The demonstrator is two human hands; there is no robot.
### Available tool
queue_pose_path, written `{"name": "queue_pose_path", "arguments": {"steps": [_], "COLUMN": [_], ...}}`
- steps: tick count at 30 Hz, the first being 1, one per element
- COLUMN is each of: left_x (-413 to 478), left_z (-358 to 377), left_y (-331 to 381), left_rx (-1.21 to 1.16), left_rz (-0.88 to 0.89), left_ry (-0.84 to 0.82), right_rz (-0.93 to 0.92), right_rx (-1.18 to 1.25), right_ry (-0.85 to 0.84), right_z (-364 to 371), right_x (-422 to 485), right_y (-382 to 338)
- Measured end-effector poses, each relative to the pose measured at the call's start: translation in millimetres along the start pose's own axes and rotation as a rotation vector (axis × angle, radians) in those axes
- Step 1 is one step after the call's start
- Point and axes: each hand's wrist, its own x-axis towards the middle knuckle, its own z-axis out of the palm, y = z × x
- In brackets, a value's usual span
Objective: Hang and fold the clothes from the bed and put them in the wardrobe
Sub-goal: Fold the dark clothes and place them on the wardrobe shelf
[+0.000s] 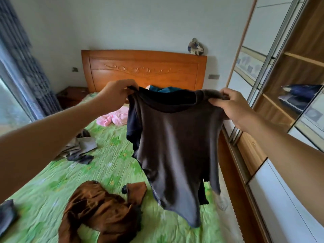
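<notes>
Shirt (175, 146) shoulders pinched in both hands' fingers (217, 102).

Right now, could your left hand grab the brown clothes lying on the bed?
Probably not yet. The left hand is busy pinching one shoulder of the dark shirt, with the right hand holding the other. The brown garment lies uncovered on the bed below, so nothing blocks it once the shirt is let go.

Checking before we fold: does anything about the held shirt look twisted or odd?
Yes. The dark shirt, held up by the left hand and right hand, hangs bunched: its left side is twisted inward, so it isn't flat.
</notes>
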Motion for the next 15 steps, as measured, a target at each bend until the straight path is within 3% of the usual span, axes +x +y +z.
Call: {"name": "queue_pose_path", "arguments": {"steps": [3, 7, 11, 15], "left_x": [2, 10, 19, 18], "left_z": [6, 7, 17, 3], "left_y": [14, 23, 26, 12], "left_rx": [-0.238, -0.291, -0.087, 0.413], "left_rz": [-0.132, -0.231, -0.128, 0.206], "left_ry": [-0.005, -0.041, -0.002, -0.233], "right_rz": [-0.103, -0.124, -0.108, -0.181], "right_rx": [-0.187, -0.318, -0.301, -0.433], "right_ry": [-0.075, -0.044, 0.049, 0.036], "right_z": [-4, -16, -20, -33], "right_x": [1, 9, 15, 20], "right_y": [-1, -1, 0, 2]}}
